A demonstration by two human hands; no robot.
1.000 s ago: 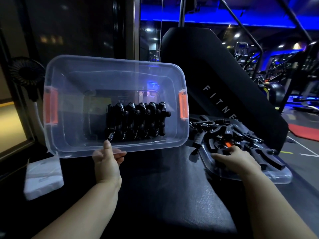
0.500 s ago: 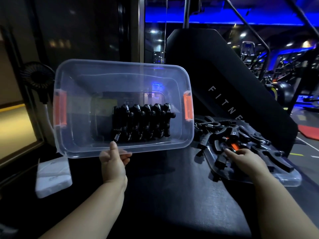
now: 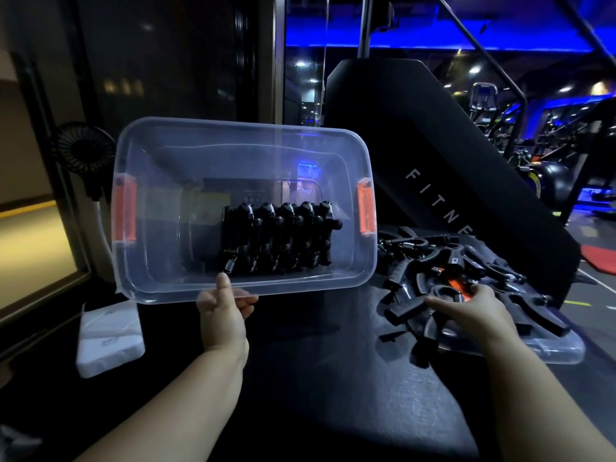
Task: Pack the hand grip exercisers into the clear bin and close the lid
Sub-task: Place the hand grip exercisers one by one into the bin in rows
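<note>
Not much changed: my left grip [image 3: 221, 315] still pinches the clear bin [image 3: 246, 126]. My right grip [image 3: 473, 308], can't tell if clamped, paws exercisers [image 3: 405, 308] beside it. Packing's ongoing.

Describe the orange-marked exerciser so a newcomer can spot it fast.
Right of the tilted clear bin, a pile of black exercisers lies on the clear lid. At the pile's near edge, by the right hand, is the orange-marked exerciser: the only one showing orange, its neighbours all black.
</note>
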